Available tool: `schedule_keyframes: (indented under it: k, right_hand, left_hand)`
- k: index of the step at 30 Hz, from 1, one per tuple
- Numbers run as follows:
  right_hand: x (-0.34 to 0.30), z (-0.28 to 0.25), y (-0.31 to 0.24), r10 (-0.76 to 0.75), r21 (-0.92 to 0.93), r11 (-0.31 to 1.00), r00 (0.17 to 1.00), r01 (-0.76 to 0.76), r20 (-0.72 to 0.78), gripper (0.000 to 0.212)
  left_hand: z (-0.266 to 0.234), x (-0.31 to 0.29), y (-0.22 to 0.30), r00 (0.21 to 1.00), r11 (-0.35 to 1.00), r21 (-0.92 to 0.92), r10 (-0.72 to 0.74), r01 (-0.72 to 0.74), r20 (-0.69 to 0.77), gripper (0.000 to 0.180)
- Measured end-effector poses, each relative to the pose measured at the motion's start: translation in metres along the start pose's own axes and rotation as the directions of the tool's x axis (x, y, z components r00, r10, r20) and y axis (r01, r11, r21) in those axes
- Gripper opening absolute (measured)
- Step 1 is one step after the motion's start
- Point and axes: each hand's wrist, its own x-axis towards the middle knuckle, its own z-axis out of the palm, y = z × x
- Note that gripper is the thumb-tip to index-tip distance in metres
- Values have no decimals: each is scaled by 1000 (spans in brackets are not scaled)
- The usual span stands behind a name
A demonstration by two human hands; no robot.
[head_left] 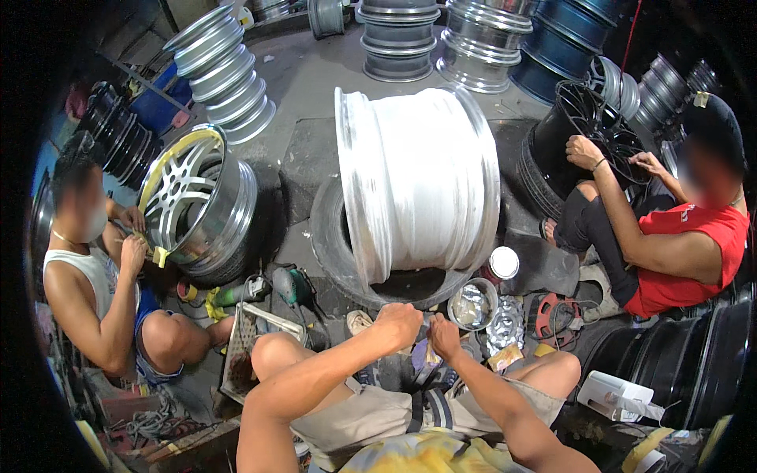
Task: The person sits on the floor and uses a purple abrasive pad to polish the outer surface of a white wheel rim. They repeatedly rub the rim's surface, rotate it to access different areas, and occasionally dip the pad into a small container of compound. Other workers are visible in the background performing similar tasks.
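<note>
Rim [426, 185], broad and silvery white, central in the scene. Lies on its side over a dark tyre [327, 229], just to the far side of both grips. Left grip [400, 325] with fingers curled inward, near the tyre's near edge; right grip [445, 337] just beside, fingers bent too. Between the pair, a greyish piece [426, 326], too small to name; impossible to tell how tightly either grip closes or which has hold of it. To the right, a round tub [453, 298] with crumpled foil inside, a foil sheet [505, 329] beside it, and a white-topped can [505, 262] farther off. To the left, a pale crate [239, 355] and a green power tool [238, 293]. At far left, a person in a white top [93, 276], both hands close to a polished spoked wheel [185, 185] with a yellow band. At right, a person in a red top [684, 264], hands at a black wheel [564, 158]. Toward the far side, silvery rim stacks [398, 43] on the floor [315, 87].
</note>
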Motion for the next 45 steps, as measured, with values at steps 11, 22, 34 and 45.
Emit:
schedule_keyframes:
  k: [11, 22, 34, 45]
  right_hand:
    - [-9, -230, -82, 218, 375, 926, 766, 33, -604, 16]
    - [-9, -282, -68, 511, 718, 694, 671, 47, -538, 43]
    - [-8, -283, -62, 416, 977, 201, 896, 75, -155, 15]
    - [-4, -287, -55, 383, 912, 397, 885, 101, -265, 15]
  left_hand:
    - [-33, 33, 27, 910, 587, -792, -214, -170, -354, 29]
    - [-75, 27, 20, 913, 187, -940, -246, -284, -325, 14]
    - [-78, 22, 25, 937, 198, -924, -57, -328, -345, 17]
    - [-84, 19, 24, 946, 345, -892, -33, -293, -323, 21]
